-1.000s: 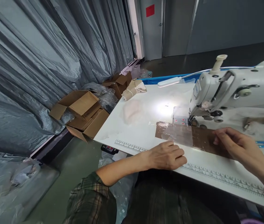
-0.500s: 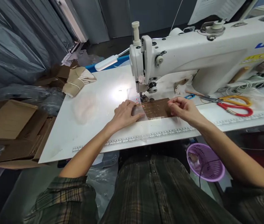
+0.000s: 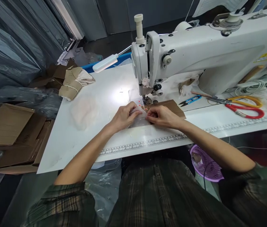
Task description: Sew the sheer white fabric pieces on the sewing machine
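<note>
Pinching the clear film over the brown piece just before the needle, both hands have closed in since a moment ago, the right hand sliding leftward beside the left hand, suggesting alignment underway.

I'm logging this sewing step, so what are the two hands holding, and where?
Both the left hand and right hand pinch the clear plastic sheet over the brown fabric piece, at its near edge.
</note>
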